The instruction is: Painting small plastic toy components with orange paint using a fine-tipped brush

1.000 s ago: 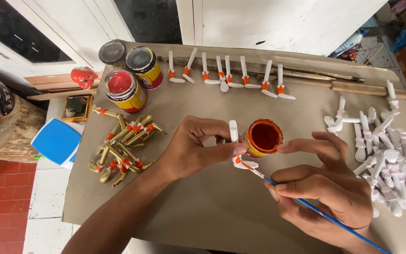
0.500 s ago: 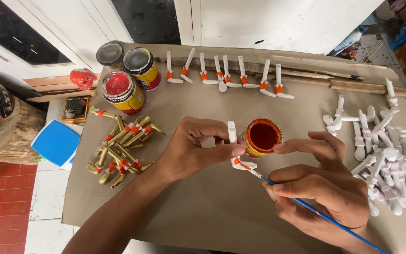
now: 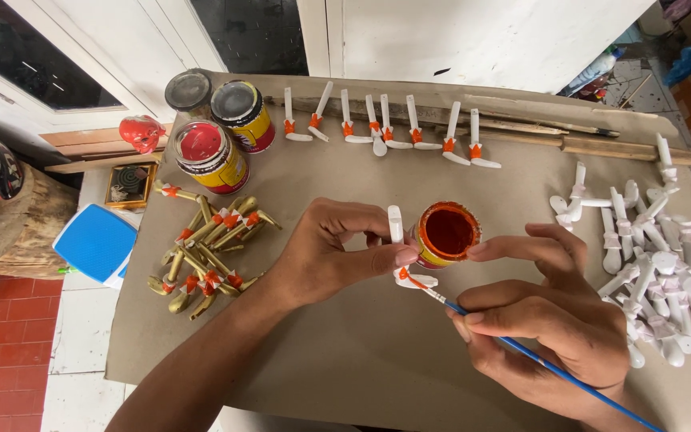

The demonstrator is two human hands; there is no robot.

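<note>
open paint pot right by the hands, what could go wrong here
1. The small open pot of orange paint sits between the left hand and right hand; a nudge might tip it onto the brown paper.
2. The brush tip works close to the left hand's fingertips pinching the white piece, so paint may smear onto skin and then onto its white parts.

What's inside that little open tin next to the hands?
The small tin holds orange-red paint, which coats its inner wall and rim. How deep the paint goes cannot be seen. The right hand hides part of its outer side.
</note>
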